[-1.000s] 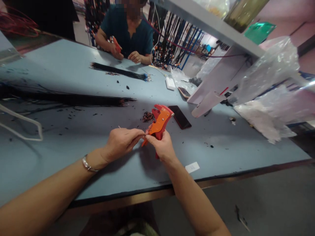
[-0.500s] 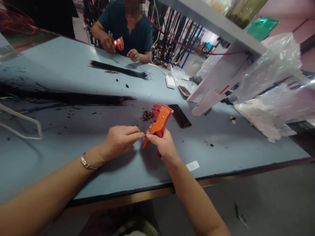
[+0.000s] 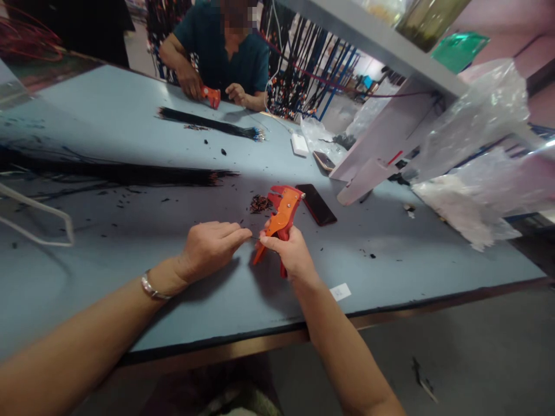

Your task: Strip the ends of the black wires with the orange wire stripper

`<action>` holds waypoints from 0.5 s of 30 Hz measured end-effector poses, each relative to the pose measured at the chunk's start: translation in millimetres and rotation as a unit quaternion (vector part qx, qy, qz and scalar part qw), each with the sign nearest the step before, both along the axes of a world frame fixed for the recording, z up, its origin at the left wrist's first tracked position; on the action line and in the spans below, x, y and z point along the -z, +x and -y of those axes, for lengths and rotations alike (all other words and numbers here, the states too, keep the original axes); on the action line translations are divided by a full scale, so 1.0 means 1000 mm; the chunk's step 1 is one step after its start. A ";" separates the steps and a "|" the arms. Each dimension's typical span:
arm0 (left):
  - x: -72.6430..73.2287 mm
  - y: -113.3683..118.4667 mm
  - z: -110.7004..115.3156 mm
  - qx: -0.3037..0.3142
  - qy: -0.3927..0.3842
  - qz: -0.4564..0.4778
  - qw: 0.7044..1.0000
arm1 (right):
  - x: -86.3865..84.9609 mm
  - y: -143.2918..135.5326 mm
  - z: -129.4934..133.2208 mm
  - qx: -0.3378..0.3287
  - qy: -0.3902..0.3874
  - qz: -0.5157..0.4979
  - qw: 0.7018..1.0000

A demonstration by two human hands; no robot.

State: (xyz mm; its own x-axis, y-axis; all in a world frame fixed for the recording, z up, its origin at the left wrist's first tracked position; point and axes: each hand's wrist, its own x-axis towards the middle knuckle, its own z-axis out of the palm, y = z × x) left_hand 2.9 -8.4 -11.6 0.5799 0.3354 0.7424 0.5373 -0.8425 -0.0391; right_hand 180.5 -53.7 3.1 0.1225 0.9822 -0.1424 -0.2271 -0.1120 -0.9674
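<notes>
Prob. for tautness, L hand [image 3: 210,249] pinches thin wire [image 3: 255,237] beside orange tool [image 3: 284,212]; R hand [image 3: 293,253] grips tool + wire, phone [image 3: 319,205] just beyond.

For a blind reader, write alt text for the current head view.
A right hand holds an orange-and-red hand tool while both hands pinch a thin dark wire over a blue-grey table; a person sits opposite.

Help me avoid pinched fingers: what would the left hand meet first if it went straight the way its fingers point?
Likely the right hand, at its thumb tip, across a small gap spanned by a thin dark wire that the left hand pinches; depth is unclear.
</notes>
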 end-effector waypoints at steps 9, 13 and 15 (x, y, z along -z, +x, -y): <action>-0.002 -0.003 -0.002 -0.098 -0.092 0.081 0.988 | -0.002 0.010 -0.001 0.011 0.022 -0.146 0.989; -0.003 -0.003 -0.003 -0.130 -0.176 0.115 0.969 | -0.003 0.015 -0.001 -0.040 -0.008 -0.235 0.971; -0.003 -0.003 -0.002 -0.131 -0.216 0.136 0.958 | -0.004 0.015 0.002 -0.089 -0.018 -0.248 0.964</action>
